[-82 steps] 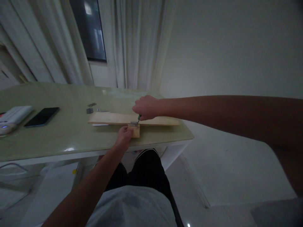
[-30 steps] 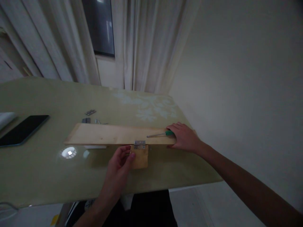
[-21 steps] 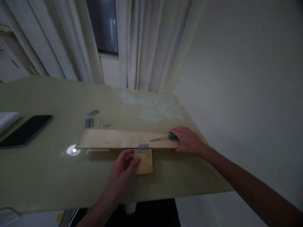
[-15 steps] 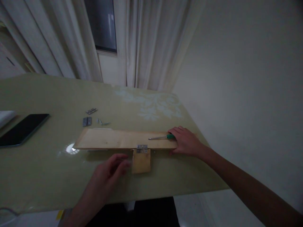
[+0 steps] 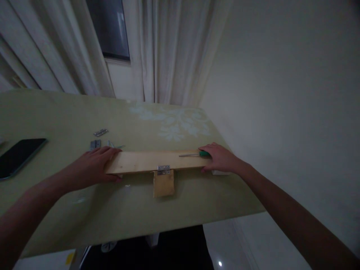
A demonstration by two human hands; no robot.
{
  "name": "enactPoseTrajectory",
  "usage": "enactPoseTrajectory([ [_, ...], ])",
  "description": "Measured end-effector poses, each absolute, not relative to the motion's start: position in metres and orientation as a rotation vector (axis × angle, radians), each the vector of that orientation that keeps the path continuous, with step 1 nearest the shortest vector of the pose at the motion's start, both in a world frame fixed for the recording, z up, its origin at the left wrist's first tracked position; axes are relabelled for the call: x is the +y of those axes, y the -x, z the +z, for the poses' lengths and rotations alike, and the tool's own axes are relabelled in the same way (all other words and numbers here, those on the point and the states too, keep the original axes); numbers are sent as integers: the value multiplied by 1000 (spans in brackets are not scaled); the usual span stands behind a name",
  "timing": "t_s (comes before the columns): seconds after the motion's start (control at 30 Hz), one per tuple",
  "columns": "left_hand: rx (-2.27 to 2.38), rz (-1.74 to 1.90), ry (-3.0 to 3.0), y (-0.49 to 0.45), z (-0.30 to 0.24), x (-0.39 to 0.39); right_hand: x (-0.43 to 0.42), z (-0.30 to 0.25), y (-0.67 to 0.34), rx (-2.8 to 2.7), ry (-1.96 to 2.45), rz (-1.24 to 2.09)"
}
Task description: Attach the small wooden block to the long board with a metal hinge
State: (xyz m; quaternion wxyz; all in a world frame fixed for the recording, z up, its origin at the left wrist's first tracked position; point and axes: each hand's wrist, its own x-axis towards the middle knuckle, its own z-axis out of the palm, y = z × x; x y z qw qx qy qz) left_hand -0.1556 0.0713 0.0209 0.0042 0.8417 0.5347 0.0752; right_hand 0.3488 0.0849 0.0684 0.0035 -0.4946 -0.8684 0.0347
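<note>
A long pale wooden plank (image 5: pixel 146 161) lies across the green table (image 5: pixel 84 210). A small metal hinge (image 5: pixel 163 169) joins it to a short wooden block (image 5: pixel 163 184) on its near side. My left hand (image 5: pixel 94 164) grips the plank's left end, fingers wrapped over it. My right hand (image 5: pixel 219 158) is curled round the plank's right end, with the green handle of a screwdriver (image 5: pixel 194 153) under its fingers. The screwdriver's metal shaft lies along the plank top.
Two loose hinges (image 5: pixel 95 144) and a few screws (image 5: pixel 114 144) lie just behind the plank's left end. A dark phone (image 5: pixel 17 156) sits at the far left. White curtains (image 5: pixel 168 52) and a dark window stand behind the table. The table's right edge drops off beside my right hand.
My left hand has left the short block and moved left to grip the plank's left end. My right hand has stayed at the right end on the screwdriver.
</note>
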Motion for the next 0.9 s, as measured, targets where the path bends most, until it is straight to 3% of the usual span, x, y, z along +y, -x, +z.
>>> enactPoseTrajectory([
  [0.2,1639,212,-2625,156,27,85,86,64,-351,-2690,1549,111],
  [0.37,1633,631,-2873,132,26,50,83,58,-355,-2641,1532,93],
  [0.43,1328,774,-3035,111,22,30,83,57,-356,-2629,1520,92],
  [0.53,772,629,-3232,76,14,9,83,57,-356,-2625,1501,96],
  [0.7,362,904,-3357,48,17,6,85,54,-357,-2615,1498,85],
  [0.9,815,1192,-2899,29,43,22,85,54,-357,-2600,1480,92],
])
